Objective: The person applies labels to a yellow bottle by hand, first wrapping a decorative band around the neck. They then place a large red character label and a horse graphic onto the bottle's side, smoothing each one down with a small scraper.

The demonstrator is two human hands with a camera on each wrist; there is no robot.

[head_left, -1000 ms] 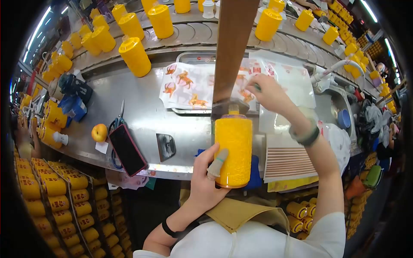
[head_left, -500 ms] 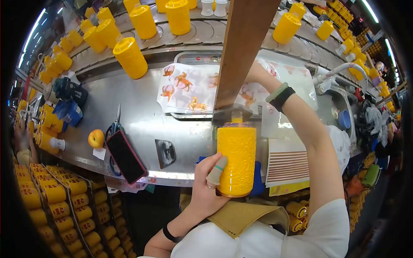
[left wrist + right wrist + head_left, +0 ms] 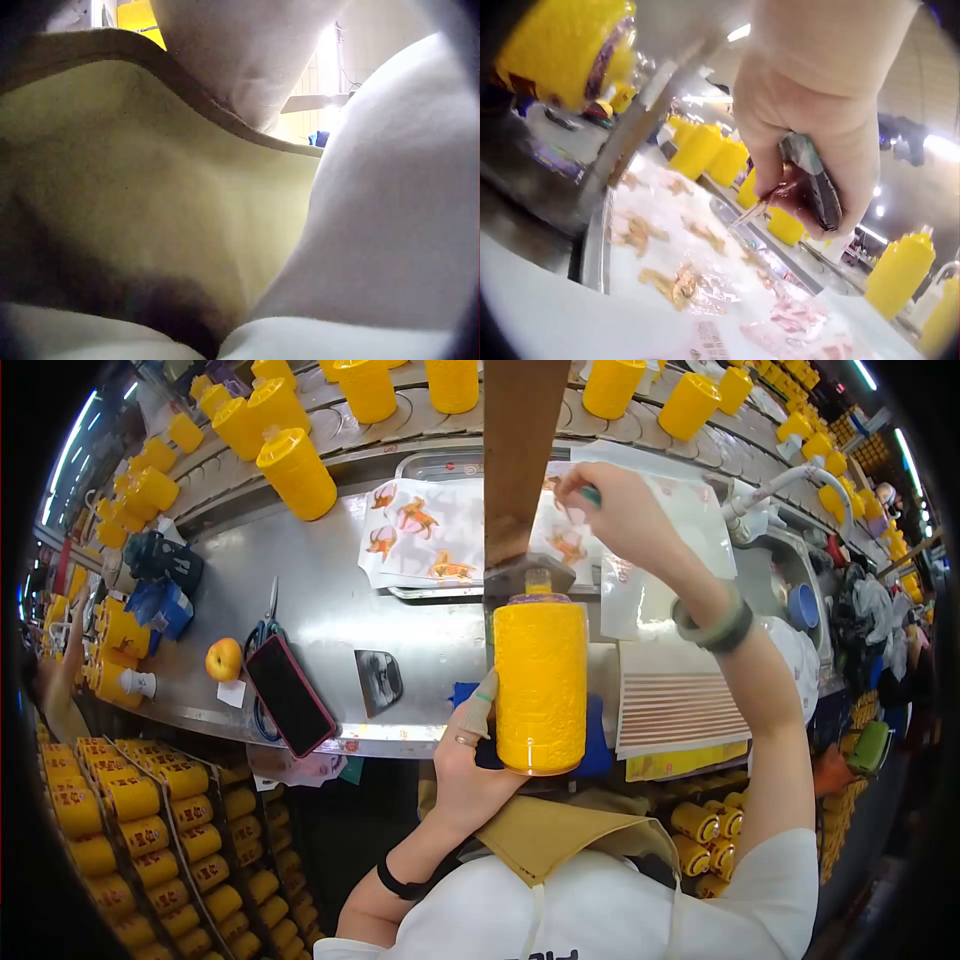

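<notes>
My left hand (image 3: 470, 765) grips a yellow embossed bottle (image 3: 540, 685) upright near the table's front edge, low on its left side. A pale sleeve covers the thumb; the fingers behind the bottle are hidden. In the left wrist view, a tan apron (image 3: 165, 172) fills most of the picture. My right hand (image 3: 625, 510) is curled above white sheets printed with orange animal figures (image 3: 415, 515). The right wrist view shows its fingers holding a flat green-and-black piece (image 3: 815, 180), with a thin pale strip (image 3: 748, 214) at the fingertips; I cannot tell what the strip is.
A brown upright beam (image 3: 518, 455) stands just behind the bottle. Left on the steel table lie a phone (image 3: 290, 695), scissors (image 3: 268, 622) and an apple (image 3: 223, 659). Striped sheets (image 3: 670, 700) lie right, before a sink (image 3: 785, 575). Yellow bottles (image 3: 297, 475) line the conveyor behind.
Half a second ago my right hand was hidden behind the beam; now it is back in view over the printed sheets. My left hand keeps its hold on the bottle.
</notes>
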